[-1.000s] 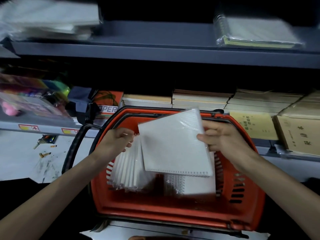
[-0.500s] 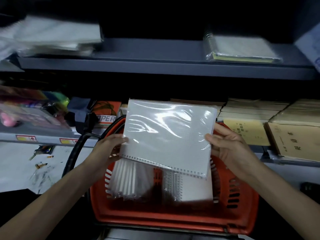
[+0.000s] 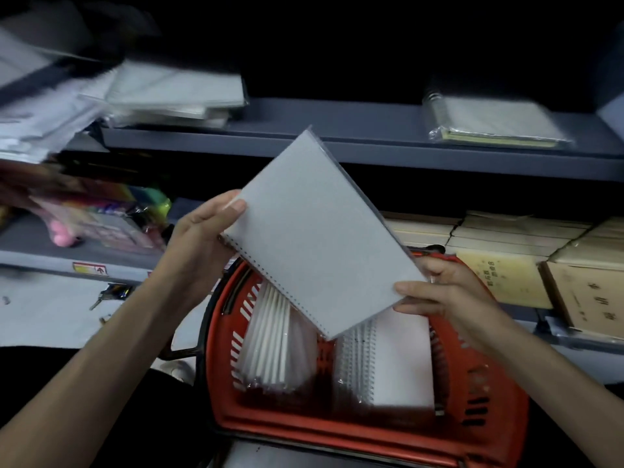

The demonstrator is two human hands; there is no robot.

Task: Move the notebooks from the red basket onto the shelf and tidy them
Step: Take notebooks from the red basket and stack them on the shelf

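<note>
bare shelf [image 3: 337, 119] stretch between notebook pile [image 3: 175, 92] and wrapped notebook [image 3: 496, 123]

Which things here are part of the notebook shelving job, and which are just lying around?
Job: held notebook, left hand, right hand, red basket, basket notebooks, upper shelf.
Lying about: colourful packets, brown paper bundles.

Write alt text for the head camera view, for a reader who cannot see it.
Two bare hands, left hand and right hand, hold a plastic-wrapped white spiral notebook tilted above a red basket that holds more wrapped notebooks. Behind it, a grey shelf carries stacks of notebooks at both ends.
</note>
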